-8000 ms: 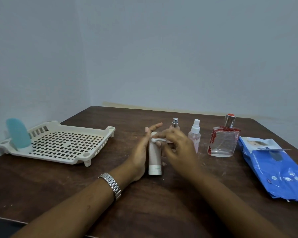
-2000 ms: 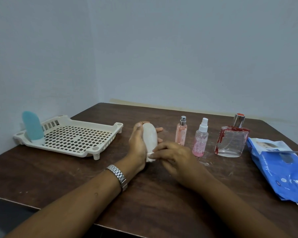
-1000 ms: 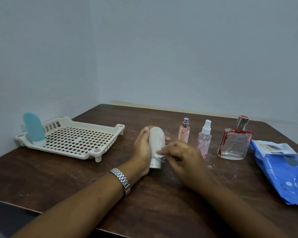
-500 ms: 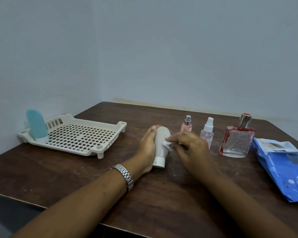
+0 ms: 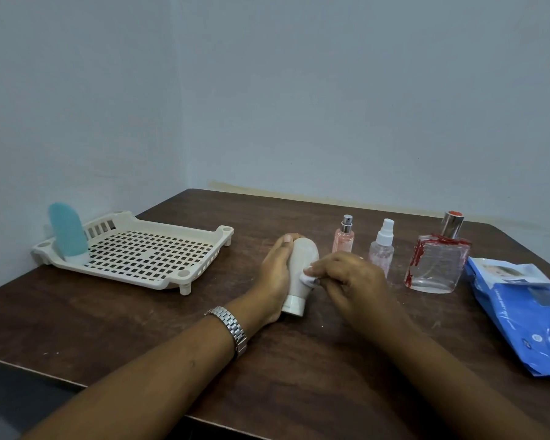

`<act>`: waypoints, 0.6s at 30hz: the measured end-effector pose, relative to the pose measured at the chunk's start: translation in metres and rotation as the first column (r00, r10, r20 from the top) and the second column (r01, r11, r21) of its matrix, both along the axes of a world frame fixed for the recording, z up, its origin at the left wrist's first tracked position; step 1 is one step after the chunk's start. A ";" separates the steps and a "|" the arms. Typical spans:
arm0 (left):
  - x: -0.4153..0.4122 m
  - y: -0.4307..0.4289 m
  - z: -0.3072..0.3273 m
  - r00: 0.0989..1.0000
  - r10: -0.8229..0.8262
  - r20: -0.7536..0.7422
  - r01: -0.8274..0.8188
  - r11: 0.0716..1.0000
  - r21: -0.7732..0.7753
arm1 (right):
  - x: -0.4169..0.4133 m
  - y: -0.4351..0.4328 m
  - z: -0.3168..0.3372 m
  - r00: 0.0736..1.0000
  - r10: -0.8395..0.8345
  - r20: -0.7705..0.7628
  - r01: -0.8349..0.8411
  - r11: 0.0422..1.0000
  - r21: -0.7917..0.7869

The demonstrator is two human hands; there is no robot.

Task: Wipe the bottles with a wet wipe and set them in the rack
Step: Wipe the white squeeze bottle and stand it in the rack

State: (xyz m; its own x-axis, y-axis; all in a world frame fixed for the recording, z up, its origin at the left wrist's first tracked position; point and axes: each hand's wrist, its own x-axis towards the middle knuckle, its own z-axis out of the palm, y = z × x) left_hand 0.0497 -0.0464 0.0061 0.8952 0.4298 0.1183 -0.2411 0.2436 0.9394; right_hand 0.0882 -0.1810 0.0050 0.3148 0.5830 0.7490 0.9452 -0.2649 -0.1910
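Left hand wraps white bottle, cap down on table. Right hand fingers pinch wet wipe against it.

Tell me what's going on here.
A person is wiping a white tube: the left hand grips it cap-down while the right hand pinches a wipe against its side. A teal tube stands in the rack. A pink sprayer, a clear sprayer and a perfume bottle wait beside the wipes pack.
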 end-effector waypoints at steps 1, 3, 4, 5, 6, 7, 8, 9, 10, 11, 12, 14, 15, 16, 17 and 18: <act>0.001 0.000 0.000 1.000 -0.001 0.003 0.001 1.000 0.005 | 0.003 -0.001 0.001 1.000 -0.005 -0.010 0.006 1.000 0.016; 0.001 -0.001 0.000 1.000 -0.006 0.002 0.006 1.000 0.004 | 0.006 0.001 0.004 0.999 -0.030 -0.022 0.032 0.997 0.071; 0.001 -0.001 0.000 1.000 -0.007 -0.002 0.007 1.000 -0.002 | 0.006 0.003 0.005 0.999 -0.038 -0.021 0.039 0.995 0.090; 0.001 0.000 0.001 1.000 -0.006 -0.003 0.006 1.000 -0.013 | 0.005 0.006 0.006 0.999 -0.036 -0.015 0.038 0.995 0.091; 0.001 0.000 0.001 1.000 -0.005 -0.002 0.005 1.000 -0.026 | 0.003 0.007 0.005 1.000 -0.029 -0.003 0.029 0.997 0.072; 0.001 0.000 0.001 1.000 -0.003 0.005 0.003 0.999 -0.034 | 0.001 0.008 0.003 1.000 -0.019 0.009 0.019 0.999 0.037; 0.001 0.000 0.001 1.000 0.002 0.010 -0.002 0.999 -0.036 | 0.000 0.006 0.002 1.000 -0.008 0.018 0.008 1.000 0.003; 0.002 0.000 0.000 1.000 0.007 0.012 -0.006 1.000 -0.030 | -0.001 0.004 0.002 1.000 0.002 0.017 -0.002 1.000 -0.015; 0.002 0.000 0.000 1.000 0.009 0.011 -0.009 1.000 -0.020 | 0.001 0.002 0.002 1.000 0.007 0.009 -0.007 1.000 -0.011; 0.002 0.000 -0.001 1.000 0.012 0.011 -0.012 1.000 -0.010 | 0.004 0.000 0.003 1.000 0.002 -0.004 -0.002 1.000 0.008; 0.002 -0.001 0.000 1.000 0.011 0.008 -0.011 1.000 -0.006 | 0.006 0.001 0.005 1.000 -0.009 -0.014 0.010 0.999 0.034; 0.001 -0.001 0.000 1.000 0.001 -0.008 -0.001 1.000 -0.019 | 0.007 0.005 0.007 0.999 -0.029 -0.028 0.031 0.997 0.064; 0.000 -0.001 0.001 1.000 -0.006 -0.015 0.006 0.999 -0.036 | 0.006 0.007 0.007 0.999 -0.031 -0.026 0.032 0.998 0.055; -0.001 0.000 0.001 1.000 -0.016 -0.024 0.015 0.998 -0.054 | 0.004 0.008 0.006 1.000 -0.028 -0.013 0.029 0.999 0.031; 0.000 0.001 0.000 0.999 -0.027 -0.032 0.025 0.997 -0.066 | 0.001 0.008 0.005 1.000 -0.021 0.002 0.021 1.000 0.001; 0.000 0.001 0.000 0.998 -0.039 -0.039 0.036 0.997 -0.074 | -0.001 0.006 0.004 1.000 -0.010 0.011 0.010 1.000 -0.023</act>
State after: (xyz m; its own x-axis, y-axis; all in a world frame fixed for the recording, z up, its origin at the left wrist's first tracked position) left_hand 0.0495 -0.0455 0.0061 0.9141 0.4022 0.0512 -0.1928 0.3203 0.9275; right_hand 0.0875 -0.1752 0.0086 0.3123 0.5969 0.7390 0.9445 -0.2785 -0.1742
